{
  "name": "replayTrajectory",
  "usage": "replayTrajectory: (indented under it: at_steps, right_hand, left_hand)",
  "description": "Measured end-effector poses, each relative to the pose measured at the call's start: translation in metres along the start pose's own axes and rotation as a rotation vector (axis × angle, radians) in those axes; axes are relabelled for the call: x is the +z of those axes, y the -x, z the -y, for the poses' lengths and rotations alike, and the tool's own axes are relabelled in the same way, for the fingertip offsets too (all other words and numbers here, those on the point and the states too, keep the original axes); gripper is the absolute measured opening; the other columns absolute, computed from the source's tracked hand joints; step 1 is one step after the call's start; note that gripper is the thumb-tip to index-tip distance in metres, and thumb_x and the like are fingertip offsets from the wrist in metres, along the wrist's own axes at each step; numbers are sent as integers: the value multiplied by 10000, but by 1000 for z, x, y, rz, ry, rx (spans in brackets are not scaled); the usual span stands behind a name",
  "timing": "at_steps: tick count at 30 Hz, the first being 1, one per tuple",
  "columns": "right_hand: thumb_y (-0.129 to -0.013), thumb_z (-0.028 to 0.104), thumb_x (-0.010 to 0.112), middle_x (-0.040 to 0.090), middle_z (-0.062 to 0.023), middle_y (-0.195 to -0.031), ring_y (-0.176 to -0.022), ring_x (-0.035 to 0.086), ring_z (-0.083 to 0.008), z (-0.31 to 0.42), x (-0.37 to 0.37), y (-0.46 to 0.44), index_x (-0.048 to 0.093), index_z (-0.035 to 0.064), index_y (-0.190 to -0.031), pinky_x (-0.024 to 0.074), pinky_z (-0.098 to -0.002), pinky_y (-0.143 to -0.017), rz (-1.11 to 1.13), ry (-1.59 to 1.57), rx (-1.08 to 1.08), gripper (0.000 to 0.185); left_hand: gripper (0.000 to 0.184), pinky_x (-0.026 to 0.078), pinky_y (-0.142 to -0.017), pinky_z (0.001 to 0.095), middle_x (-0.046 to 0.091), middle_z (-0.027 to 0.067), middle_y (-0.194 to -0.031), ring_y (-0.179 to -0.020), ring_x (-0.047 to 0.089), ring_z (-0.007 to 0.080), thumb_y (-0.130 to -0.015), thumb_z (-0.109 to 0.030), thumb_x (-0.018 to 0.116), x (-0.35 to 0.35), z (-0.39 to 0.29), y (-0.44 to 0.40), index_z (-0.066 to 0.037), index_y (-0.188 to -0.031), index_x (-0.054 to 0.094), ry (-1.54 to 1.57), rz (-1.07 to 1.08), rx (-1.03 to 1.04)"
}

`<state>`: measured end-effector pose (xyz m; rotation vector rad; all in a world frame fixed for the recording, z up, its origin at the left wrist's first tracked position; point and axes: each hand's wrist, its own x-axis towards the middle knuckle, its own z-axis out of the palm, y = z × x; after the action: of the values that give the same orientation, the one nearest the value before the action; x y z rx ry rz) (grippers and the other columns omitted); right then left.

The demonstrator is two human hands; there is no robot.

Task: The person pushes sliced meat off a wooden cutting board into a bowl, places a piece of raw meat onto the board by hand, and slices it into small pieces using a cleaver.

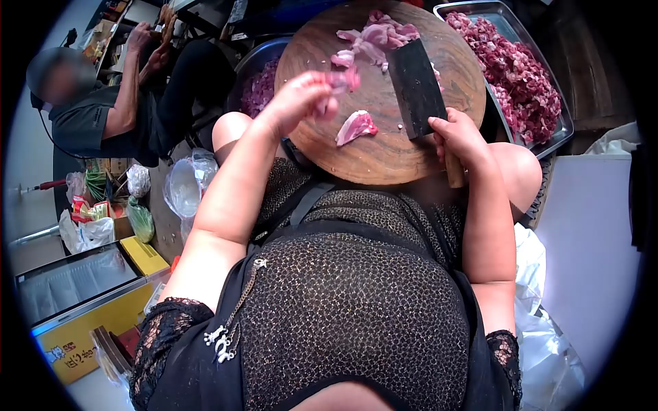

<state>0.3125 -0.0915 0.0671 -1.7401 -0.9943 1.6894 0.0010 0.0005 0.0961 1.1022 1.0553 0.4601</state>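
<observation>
My right hand (458, 139) is closed round the wooden handle of a cleaver (417, 89), its broad dark blade over the right half of a round wooden chopping board (322, 147). Over the board's left edge, my left hand (301, 101) pinches a small piece of raw meat (343, 81), blurred by motion. One larger piece of pink meat (357, 128) lies on the wood between the two hands. Farther back sits a heap of pale pink meat pieces (377, 40), partly behind the blade.
At the right, a metal tray (563, 113) holds chopped red meat (510, 75). A bowl of meat (259, 89) stands left of the board, partly hidden. Another person (123, 103) sits at the left. Plastic bags (188, 185) and a yellow-sided case (82, 342) are lower left.
</observation>
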Motion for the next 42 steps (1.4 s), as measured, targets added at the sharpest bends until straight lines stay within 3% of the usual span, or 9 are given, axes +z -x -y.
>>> replayTrajectory:
  at_steps: [3,6,9,15,22,29,32,35,42]
  right_hand:
    - [-980,182,541,509,-5,-593,-424,500,-134,0,2,2,501,72,-893,422,-293,-395,4,-12,1,147]
    - [-962,190,564,525,-14,-615,-455,517,-134,-4,0,2,508,46,-883,436,-304,-421,16,-12,-32,173]
    - [-962,194,565,525,-14,-614,-450,516,-132,0,0,1,509,46,-888,433,-300,-419,10,31,-38,175]
    - [-971,203,567,510,-11,-600,-421,508,-140,-5,1,1,488,67,-887,433,-299,-389,9,20,-45,178]
    - [-976,186,559,509,-4,-609,-422,496,-131,-6,1,4,485,67,-914,439,-293,-390,12,-8,-1,153]
    - [-977,186,560,508,-4,-607,-424,498,-128,-4,2,2,487,70,-907,439,-290,-393,14,-2,-22,154]
    - [-977,185,559,510,-4,-605,-425,500,-127,-3,1,3,489,72,-908,437,-288,-396,32,-11,-16,150]
    - [-975,181,558,510,-4,-602,-424,498,-126,-2,2,7,493,73,-912,433,-285,-397,27,-16,3,142]
    - [-973,179,558,509,-1,-600,-422,493,-123,-7,0,1,497,74,-907,435,-284,-397,9,37,-32,138]
  left_hand:
    - [346,543,-636,314,679,84,-702,-643,662,186,-955,-390,596,-7,41,18,-61,-1043,658,-733,-97,-369]
    - [399,545,-676,399,688,125,-730,-676,669,311,-913,-439,639,-2,31,38,-45,-908,697,-1424,-311,-31]
    - [379,517,-820,400,691,141,-875,-913,652,329,-863,-405,698,-12,45,15,-29,-911,722,-1251,-374,389]
    - [305,524,-801,352,690,157,-920,-833,656,311,-863,-274,676,20,52,-26,-29,-1039,714,-1164,-275,477]
    - [254,519,-643,248,702,31,-884,-727,604,72,-907,-151,670,3,40,-37,-40,-1134,697,-420,-24,34]
    - [235,510,-617,275,688,50,-827,-714,619,113,-851,-227,766,-1,37,-27,-33,-963,693,-1000,-289,134]
    - [272,521,-647,296,698,84,-814,-722,646,149,-860,-274,748,6,28,-14,-30,-969,701,-612,-264,-109]
    - [293,530,-665,309,711,111,-830,-731,673,175,-882,-297,715,-8,43,-12,-25,-990,704,-986,-320,132]
    - [294,538,-639,326,710,97,-800,-694,670,185,-909,-296,696,2,26,2,-17,-1001,695,-904,-175,-40]
